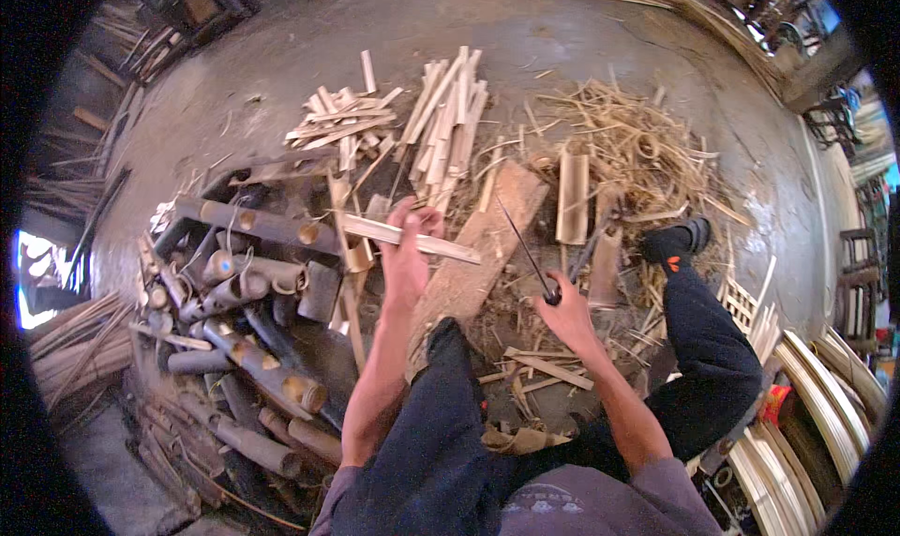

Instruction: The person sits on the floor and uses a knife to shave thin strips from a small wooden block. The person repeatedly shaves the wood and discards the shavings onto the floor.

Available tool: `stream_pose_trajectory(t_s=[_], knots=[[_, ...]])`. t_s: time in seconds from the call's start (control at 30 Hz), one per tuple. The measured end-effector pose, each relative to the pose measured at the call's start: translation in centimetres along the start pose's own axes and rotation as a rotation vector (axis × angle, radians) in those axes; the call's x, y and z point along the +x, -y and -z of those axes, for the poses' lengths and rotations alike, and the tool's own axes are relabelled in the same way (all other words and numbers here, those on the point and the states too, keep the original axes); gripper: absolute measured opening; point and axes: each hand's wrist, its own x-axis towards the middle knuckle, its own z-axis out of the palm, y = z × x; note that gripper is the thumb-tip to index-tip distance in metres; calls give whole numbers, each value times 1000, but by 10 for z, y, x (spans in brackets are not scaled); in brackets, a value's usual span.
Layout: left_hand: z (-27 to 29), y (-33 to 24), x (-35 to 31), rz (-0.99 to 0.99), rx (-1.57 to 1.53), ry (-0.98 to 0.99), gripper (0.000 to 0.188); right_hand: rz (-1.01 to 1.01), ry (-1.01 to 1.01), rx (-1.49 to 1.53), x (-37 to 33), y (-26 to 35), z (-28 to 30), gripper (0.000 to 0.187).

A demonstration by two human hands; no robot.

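My left hand is closed around a pale split bamboo strip, which sticks out on both sides of the fist. The strip's right end reaches over a worn wooden plank lying slantwise between my legs. In my right hand is a knife, gripped by its handle. Its thin dark blade points up and left over the plank's right edge, apart from the strip. Beyond my left hand lies a stack of split bamboo strips. A halved bamboo piece stands right of the plank.
Dark bamboo poles are heaped at left. Another pile of short strips lies farther off. Tangled shavings cover the floor at far right, near my shoe. Long bundled strips lie at lower right.
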Motion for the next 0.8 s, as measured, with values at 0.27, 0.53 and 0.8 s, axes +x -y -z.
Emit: stream_pose_trajectory(t_s=[0.27,0.53,0.8], knots=[[23,19,-47,-121,345,-257,40,128,102,126,-65,-13,-19,50],[22,-15,-93,67,973,-284,56,240,168,152,-68,24,-54,45],[-17,-10,-100,-76,1293,-301,52,107,112,111,-35,44,-76,26]])
